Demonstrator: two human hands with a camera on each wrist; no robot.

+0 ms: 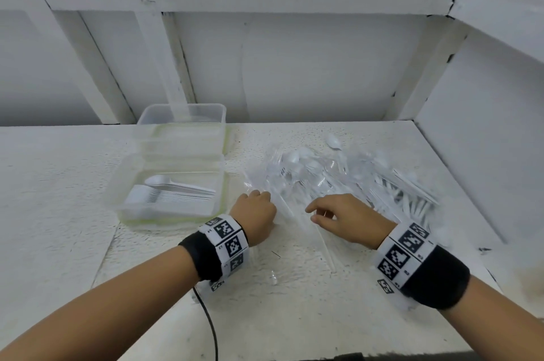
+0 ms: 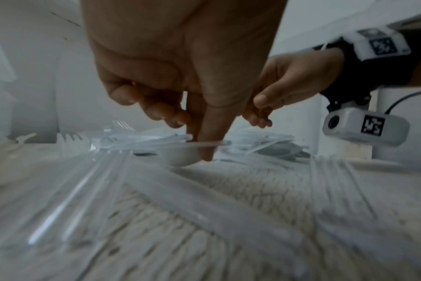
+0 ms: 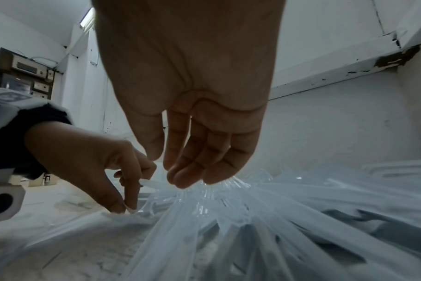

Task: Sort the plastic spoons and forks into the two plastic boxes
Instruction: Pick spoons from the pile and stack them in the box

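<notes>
Left hand [image 1: 256,219]: fingers [image 2: 206,133] curled, pinching a white spoon [image 2: 180,155] against the desk [image 1: 294,287] at the near edge of the cutlery pile [image 1: 338,178]. Right hand [image 1: 350,217]: fingers [image 3: 195,167] loosely curved over the pile, holding nothing. Left, the near box [image 1: 123,198] holds stacked spoons [image 1: 170,194]. The far box [image 1: 182,116] sits behind it.

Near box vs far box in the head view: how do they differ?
The near box holds a neat row of nested white spoons; the far box shows nothing I can make out inside. The near box lies towards the table's front, by the left hand; the far box sits behind it at the wall. Both are clear, lidless plastic, left of the loose cutlery pile.
</notes>
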